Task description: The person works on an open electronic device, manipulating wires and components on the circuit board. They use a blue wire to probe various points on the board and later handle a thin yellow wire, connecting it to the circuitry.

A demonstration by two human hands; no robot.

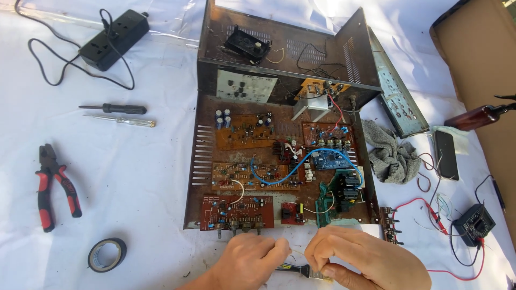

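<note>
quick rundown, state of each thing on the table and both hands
metal chassis: lid off, circuit boards exposed
blue wire: looped loose over the boards
pliers: jaws shut, lying flat
tape roll: lying flat
two screwdrivers: lying side by side, untouched
power strip: one plug in
grey rag: crumpled
left hand: pinching a thin pale strand
right hand: pinching the same strand

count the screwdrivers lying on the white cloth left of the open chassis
2: a black-handled screwdriver and, just below it, a clear-handled screwdriver. A dark tool partly hidden beneath the hands might be another.
</note>
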